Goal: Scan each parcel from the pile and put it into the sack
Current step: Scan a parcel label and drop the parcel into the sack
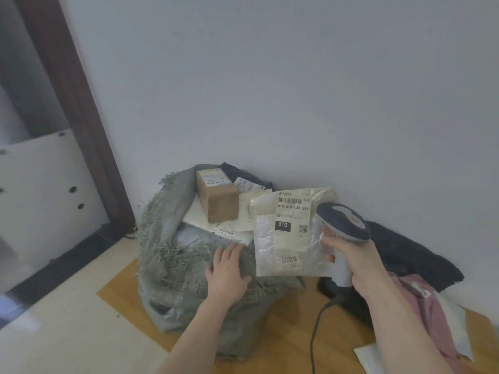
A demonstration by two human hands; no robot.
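A grey-green woven sack (pixel 172 255) stands open on the floor against the wall. Inside it are a brown cardboard box (pixel 217 202), flat white envelopes (pixel 232 228) and a dark parcel (pixel 243 172). A white padded mailer (pixel 290 238) with a barcode label leans over the sack's right rim. My left hand (pixel 228 268) rests on the sack's front rim, fingers spread, just left of the mailer. My right hand (pixel 348 257) grips a grey handheld scanner (pixel 343 222), its head beside the mailer's right edge.
To the right lie a black parcel (pixel 407 252), a pink parcel (pixel 429 314) and a white envelope (pixel 368 357). The scanner's cable (pixel 314 333) runs down over the wooden floor. A dark door frame (pixel 81 112) and a white panel (pixel 40 190) stand at left.
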